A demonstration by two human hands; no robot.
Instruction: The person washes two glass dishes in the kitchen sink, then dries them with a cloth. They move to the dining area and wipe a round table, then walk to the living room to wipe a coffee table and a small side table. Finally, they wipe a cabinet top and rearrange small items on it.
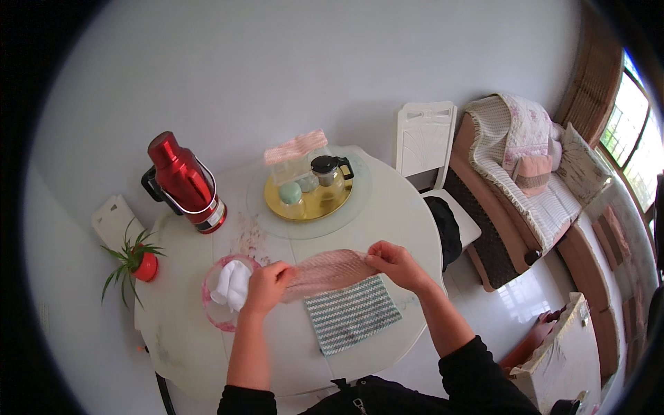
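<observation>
A pink textured cloth (329,270) is stretched between my two hands above the table. My left hand (270,285) pinches its left end, beside a pink-rimmed clear bowl (228,326) that holds a crumpled white cloth (232,284). My right hand (397,263) grips the other end by a corner. Just below the pink cloth, a green-and-white striped cloth (354,316) lies flat on the white table (280,358).
A gold tray (311,217) on a round glass plate bears a glass teapot (332,181), a green-lidded jar and a pink cloth over a clear container. At left stand a red thermos flask (181,179) and a potted plant (145,266). A white chair (425,140) is beyond the right edge.
</observation>
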